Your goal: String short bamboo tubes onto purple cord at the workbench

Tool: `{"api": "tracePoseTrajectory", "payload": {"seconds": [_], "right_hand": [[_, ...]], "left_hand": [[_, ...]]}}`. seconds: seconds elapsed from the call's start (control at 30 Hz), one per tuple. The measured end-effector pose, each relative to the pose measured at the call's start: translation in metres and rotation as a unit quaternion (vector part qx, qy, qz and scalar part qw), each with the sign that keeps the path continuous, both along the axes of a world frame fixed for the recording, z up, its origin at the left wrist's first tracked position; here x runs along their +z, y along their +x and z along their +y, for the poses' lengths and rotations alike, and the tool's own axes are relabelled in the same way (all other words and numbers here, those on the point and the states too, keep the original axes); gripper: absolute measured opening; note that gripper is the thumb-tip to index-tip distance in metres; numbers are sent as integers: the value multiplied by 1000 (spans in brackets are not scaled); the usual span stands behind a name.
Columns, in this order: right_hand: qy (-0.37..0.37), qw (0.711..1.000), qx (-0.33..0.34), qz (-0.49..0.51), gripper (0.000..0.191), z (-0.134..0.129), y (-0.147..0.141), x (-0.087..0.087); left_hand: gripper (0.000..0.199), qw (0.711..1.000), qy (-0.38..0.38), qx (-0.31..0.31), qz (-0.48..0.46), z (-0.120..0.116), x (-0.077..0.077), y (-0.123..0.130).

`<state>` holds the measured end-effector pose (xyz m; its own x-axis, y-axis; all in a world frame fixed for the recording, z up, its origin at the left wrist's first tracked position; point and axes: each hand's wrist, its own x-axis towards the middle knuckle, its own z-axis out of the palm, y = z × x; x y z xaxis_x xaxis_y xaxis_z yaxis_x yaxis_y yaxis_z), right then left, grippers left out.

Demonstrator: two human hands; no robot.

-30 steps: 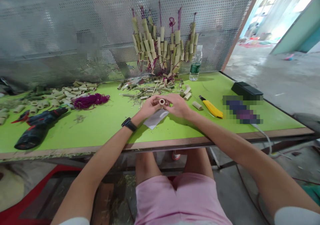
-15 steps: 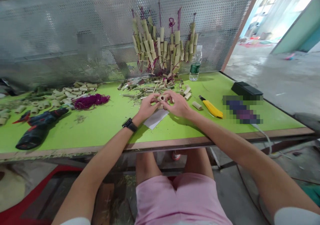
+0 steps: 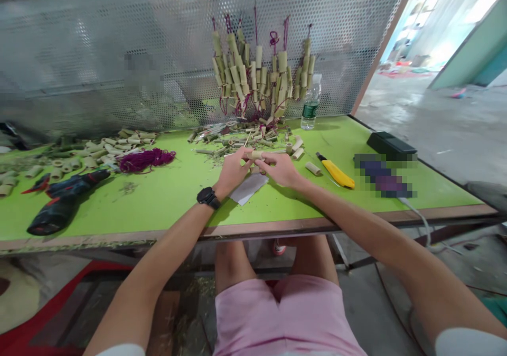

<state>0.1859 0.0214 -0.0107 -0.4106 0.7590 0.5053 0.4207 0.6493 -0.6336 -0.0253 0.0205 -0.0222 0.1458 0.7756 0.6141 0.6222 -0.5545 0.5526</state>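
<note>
Between my two hands a short bamboo tube lies sideways above the table. My left hand pinches its left end, and my right hand grips the right end with thumb and fingers. A white sheet of paper rests on the green tabletop just under my hands, with another pale piece of bamboo partly hidden behind the fingers. To the right of my right hand lie a loose bamboo tube and a yellow utility knife.
Cut bamboo pieces are scattered beyond my hands. Strung bamboo tubes hang on the perforated metal panel, beside a water bottle. Leftward are a cordless drill, purple cord and more tubes. A black box sits right.
The bamboo tube has turned in my hands: its open end faced me before, and now its side does. My left wrist has rotated a little. The view has shifted slightly.
</note>
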Motion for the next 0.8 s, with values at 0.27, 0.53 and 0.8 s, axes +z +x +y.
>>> {"api": "tracePoseTrajectory", "payload": {"seconds": [0.27,0.53,0.8], "right_hand": [[-96,992,25,80,30,0,-6,-2],[-80,986,-51,139,24,-5,-13,-9],[-38,986,-78,140,27,-2,-10,-9]], "left_hand": [[24,1000,-23,-6,8,0,-1,3],[17,999,-6,15,41,1,2,13],[12,999,-1,-7,45,0,1,11]]}}
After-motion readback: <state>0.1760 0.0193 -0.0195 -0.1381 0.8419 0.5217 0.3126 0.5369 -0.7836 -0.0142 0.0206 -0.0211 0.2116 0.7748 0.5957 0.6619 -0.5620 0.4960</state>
